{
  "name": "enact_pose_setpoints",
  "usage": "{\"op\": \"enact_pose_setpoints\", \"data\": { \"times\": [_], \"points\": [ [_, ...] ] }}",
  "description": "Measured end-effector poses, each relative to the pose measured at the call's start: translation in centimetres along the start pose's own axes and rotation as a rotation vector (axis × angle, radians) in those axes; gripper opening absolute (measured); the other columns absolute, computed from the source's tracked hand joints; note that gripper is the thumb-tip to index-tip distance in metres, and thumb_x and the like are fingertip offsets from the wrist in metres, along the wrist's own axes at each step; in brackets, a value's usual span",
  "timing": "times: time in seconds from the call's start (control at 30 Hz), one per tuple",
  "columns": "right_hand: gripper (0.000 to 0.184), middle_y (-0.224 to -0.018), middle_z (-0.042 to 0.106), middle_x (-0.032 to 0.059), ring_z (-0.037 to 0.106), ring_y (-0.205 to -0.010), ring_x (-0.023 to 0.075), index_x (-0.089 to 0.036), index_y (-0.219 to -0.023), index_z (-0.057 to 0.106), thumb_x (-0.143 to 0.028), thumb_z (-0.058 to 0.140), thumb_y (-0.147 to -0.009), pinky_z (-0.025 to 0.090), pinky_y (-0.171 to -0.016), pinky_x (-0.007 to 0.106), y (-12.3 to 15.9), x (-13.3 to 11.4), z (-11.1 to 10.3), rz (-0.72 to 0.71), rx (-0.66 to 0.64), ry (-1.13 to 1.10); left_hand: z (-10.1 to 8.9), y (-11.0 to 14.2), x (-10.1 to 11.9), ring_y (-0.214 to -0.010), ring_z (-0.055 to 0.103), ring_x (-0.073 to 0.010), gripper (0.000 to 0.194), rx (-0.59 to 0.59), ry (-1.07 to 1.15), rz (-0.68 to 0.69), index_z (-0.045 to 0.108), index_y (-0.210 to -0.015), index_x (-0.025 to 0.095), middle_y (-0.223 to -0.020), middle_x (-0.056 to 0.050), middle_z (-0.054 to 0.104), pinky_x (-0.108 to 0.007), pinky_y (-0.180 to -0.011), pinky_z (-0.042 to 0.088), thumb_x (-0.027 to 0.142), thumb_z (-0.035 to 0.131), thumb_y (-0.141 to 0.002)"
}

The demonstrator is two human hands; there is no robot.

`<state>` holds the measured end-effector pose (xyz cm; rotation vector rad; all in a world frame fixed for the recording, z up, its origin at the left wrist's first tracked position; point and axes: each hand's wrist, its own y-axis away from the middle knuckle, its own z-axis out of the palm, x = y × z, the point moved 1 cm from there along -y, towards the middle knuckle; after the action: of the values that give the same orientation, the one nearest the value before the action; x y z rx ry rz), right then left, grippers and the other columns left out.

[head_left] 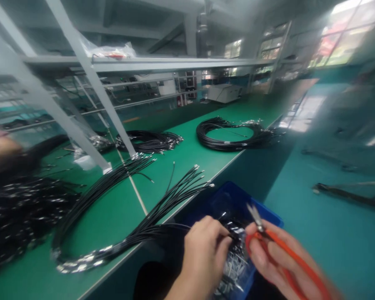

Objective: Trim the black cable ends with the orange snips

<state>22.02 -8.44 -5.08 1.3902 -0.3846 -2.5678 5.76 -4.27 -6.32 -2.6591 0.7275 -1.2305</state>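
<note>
My left hand (203, 246) is closed, thumb against fingers, over the blue bin. A thin black cable (175, 226) runs from the looped bundle on the table into its grip, and a dark tip shows at the fingertips. In my right hand (273, 254) are scissors with orange handles (286, 250), their short metal blades (254, 214) pointing up and slightly parted. The blue bin (262, 204) below both hands holds small white and clear pieces (234, 266). Silvery wrapping binds the curved black cable bundle (125, 241), whose free ends fan out toward the bin.
Two more coiled cable bundles, one nearer (150, 141) and one farther right (225, 146), lie on the green table (175, 166). Slanting white shelf posts (106, 100) rise from it. At left, a blurred person's arm (1, 143) is beside a heap of black cables (25, 212).
</note>
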Motion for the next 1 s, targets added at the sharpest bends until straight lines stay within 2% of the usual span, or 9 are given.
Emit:
{"op": "enact_pose_setpoints", "data": {
  "times": [0.07,0.1,0.17,0.27,0.37,0.47,0.8,0.9,1.0],
  "points": [
    [0.035,-0.061,0.057,0.0022,0.043,-0.047,0.0137,-0.026,-0.091,0.068,-0.045,0.075,-0.063,0.042,-0.047,0.029,-0.6,0.4,-1.2,-0.037,0.022,-0.025,0.7,0.0,-0.7,-0.063,0.057,-0.0187,0.005,-0.179,-0.093,0.043,0.065,-0.072,0.026,-0.071,-0.001,0.063,-0.028,-0.057,0.037,0.021,0.066,-0.073],
    [0.033,-0.062,0.057,0.0022,0.042,-0.046,0.0142,-0.027,-0.095,0.067,-0.044,0.072,-0.067,0.043,-0.047,0.031,-1.0,0.7,-1.8,-0.046,0.029,-0.033,0.6,-0.1,-1.4,-0.064,0.058,-0.0185,0.004,-0.191,-0.174,0.021,0.066,-0.074,0.028,-0.073,0.000,0.064,-0.027,-0.057,0.037,0.024,0.066,-0.073],
    [0.028,-0.062,0.056,0.0012,0.041,-0.045,0.0138,-0.028,-0.095,0.067,-0.040,0.070,-0.070,0.043,-0.045,0.030,-1.8,1.2,-3.1,-0.073,0.042,-0.065,-0.9,-0.5,-3.3,-0.074,0.058,-0.0196,0.005,-0.047,-0.427,-0.153,0.066,-0.076,0.027,-0.080,-0.001,0.065,-0.027,-0.064,0.039,0.028,0.061,-0.078],
    [0.024,-0.066,0.056,0.0006,0.040,-0.044,0.0115,-0.028,-0.101,0.064,-0.033,0.062,-0.078,0.044,-0.045,0.027,-2.6,1.8,-3.9,-0.085,0.005,-0.141,-4.5,-1.3,-6.7,-0.091,0.053,-0.0287,0.019,0.147,-0.614,-0.375,0.063,-0.091,0.018,-0.096,-0.013,0.060,-0.036,-0.074,0.036,0.021,0.045,-0.086],
    [0.024,-0.064,0.053,-0.0004,0.039,-0.045,0.0102,-0.026,-0.107,0.061,-0.029,0.053,-0.085,0.043,-0.047,0.023,-2.6,1.8,-3.1,-0.125,-0.061,-0.186,-7.2,-1.7,-9.4,-0.085,0.053,-0.0286,0.014,0.161,-0.666,-0.469,0.062,-0.076,0.018,-0.082,-0.011,0.058,-0.035,-0.068,0.035,0.021,0.051,-0.082],
    [0.023,-0.066,0.054,0.0001,0.040,-0.048,0.0105,-0.025,-0.107,0.061,-0.027,0.050,-0.087,0.043,-0.049,0.022,-2.4,1.6,-1.8,-0.164,-0.079,-0.174,-8.1,-1.7,-10.6,-0.077,0.055,-0.0236,0.016,0.133,-0.640,-0.489,0.060,-0.068,0.021,-0.077,-0.005,0.057,-0.029,-0.061,0.033,0.025,0.053,-0.082],
    [0.024,-0.060,0.054,0.0000,0.042,-0.052,0.0129,-0.027,-0.101,0.064,-0.037,0.063,-0.078,0.040,-0.051,0.025,-2.0,0.8,-0.9,-0.122,-0.043,-0.205,-10.8,-2.3,-12.3,-0.058,0.055,-0.0176,0.016,0.156,-0.229,-0.501,0.054,-0.067,0.022,-0.057,0.002,0.056,-0.026,-0.057,0.036,0.029,0.052,-0.080],
    [0.030,-0.057,0.052,-0.0014,0.040,-0.049,0.0121,-0.026,-0.094,0.064,-0.039,0.072,-0.069,0.037,-0.048,0.025,-1.9,0.2,0.5,-0.125,-0.013,-0.163,-11.2,-3.5,-10.7,-0.057,0.055,-0.0156,0.011,0.124,-0.006,-0.419,0.053,-0.082,0.020,-0.060,0.004,0.053,-0.025,-0.057,0.042,0.030,0.051,-0.079],
    [0.023,-0.051,0.047,-0.0053,0.038,-0.044,0.0094,-0.024,-0.094,0.059,-0.034,0.068,-0.075,0.029,-0.043,0.022,-2.3,0.2,2.0,-0.150,0.024,-0.096,-10.2,-4.8,-6.7,-0.061,0.056,-0.0140,0.020,0.084,0.146,-0.311,0.053,-0.097,0.019,-0.068,0.003,0.053,-0.024,-0.059,0.046,0.032,0.053,-0.081]
  ]
}}
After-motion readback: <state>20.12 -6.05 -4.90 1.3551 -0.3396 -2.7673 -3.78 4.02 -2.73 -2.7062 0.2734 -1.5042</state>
